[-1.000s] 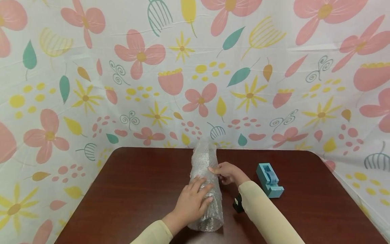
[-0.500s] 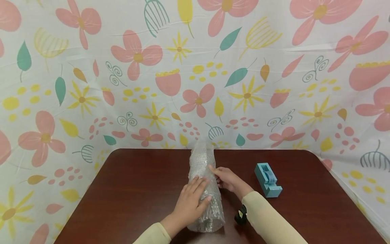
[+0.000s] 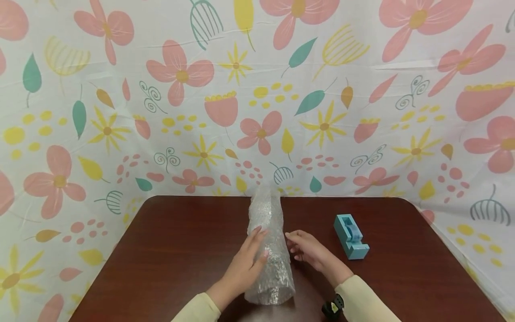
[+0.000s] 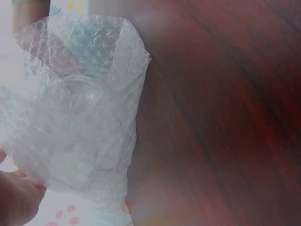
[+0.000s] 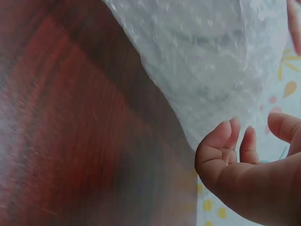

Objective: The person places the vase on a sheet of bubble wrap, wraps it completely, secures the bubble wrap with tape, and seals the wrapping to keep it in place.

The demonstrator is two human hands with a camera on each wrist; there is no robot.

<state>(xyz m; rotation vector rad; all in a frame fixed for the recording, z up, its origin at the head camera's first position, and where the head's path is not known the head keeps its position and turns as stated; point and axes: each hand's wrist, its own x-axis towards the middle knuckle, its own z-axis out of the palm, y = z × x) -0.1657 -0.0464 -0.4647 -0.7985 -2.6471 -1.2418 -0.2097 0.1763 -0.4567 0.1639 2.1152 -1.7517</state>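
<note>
A long roll of clear bubble wrap [image 3: 267,212] lies lengthwise on the dark wooden table, its near end round and open. Through the film in the left wrist view, a curved ridged edge of a clear object shows inside the bubble wrap [image 4: 70,132]. My left hand [image 3: 243,264] lies along the roll's left side and top with its fingers extended. On the other side, my right hand [image 3: 311,252] is just off the roll, fingers loosely bent and thumb apart. The right wrist view shows nothing between the fingers of that right hand [image 5: 249,172].
A light blue tape dispenser [image 3: 351,237] with a roll of tape stands on the table to the right of my right hand. Behind the table's [image 3: 193,232] far edge hangs a white cloth [image 3: 249,67] with flowers and leaves. A black device [image 3: 333,307] sits at my right wrist.
My right hand has let go of the wrap's right side and drawn back toward me and to the right. My left hand's fingers have tilted toward the roll's left side.
</note>
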